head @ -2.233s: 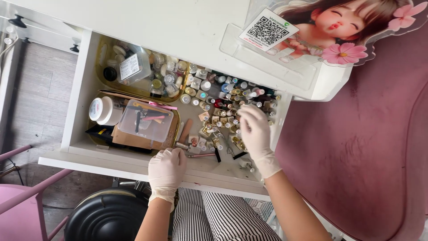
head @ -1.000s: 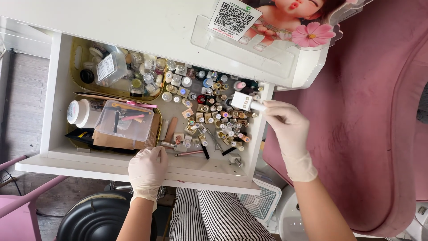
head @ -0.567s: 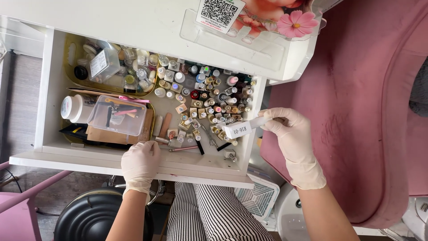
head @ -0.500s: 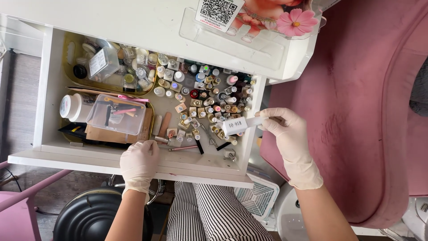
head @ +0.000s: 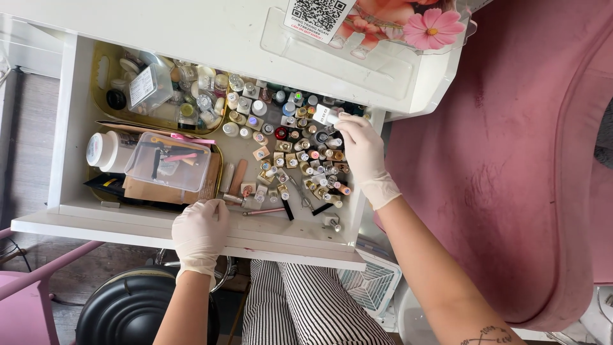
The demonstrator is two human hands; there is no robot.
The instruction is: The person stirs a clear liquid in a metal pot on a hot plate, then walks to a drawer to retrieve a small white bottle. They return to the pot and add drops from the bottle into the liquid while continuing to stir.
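Small bottles (head: 306, 160) crowd the drawer (head: 70, 128); bare floor beside the clear box (head: 169, 161).

White drawer (head: 67, 211) holds small bottles (head: 300, 150).

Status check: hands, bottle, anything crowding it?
Right hand grips small white bottle over the drawer's back rows. Left hand rests on drawer front edge, holding nothing. Packed polish bottles crowd underneath.
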